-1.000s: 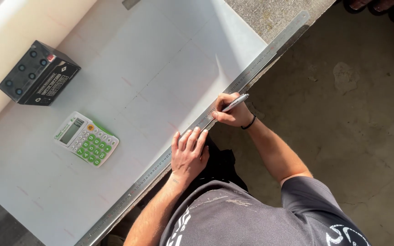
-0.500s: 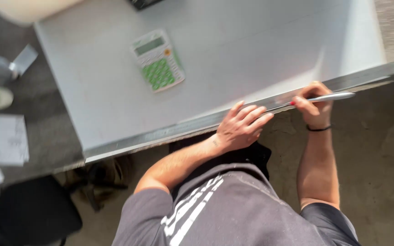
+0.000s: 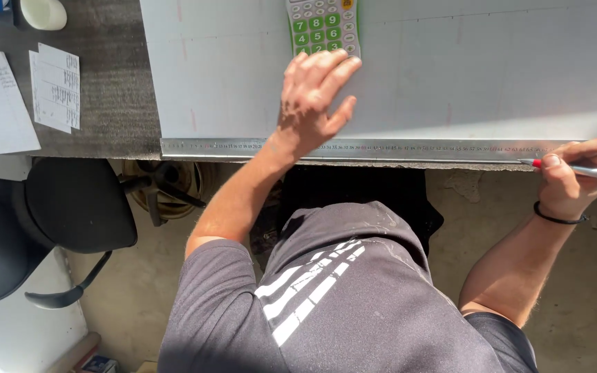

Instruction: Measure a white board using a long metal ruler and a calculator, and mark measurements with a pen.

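Ruler pinned along sheet edge by flat, released left hand; right hand clenched on pen; press firmly, trace steadily against edge.

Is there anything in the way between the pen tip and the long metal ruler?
Nothing visible is. The right hand holds the pen with its red tip right at the near edge of the metal ruler. The left hand presses on the ruler and white sheet farther along, beside the calculator, away from the tip.
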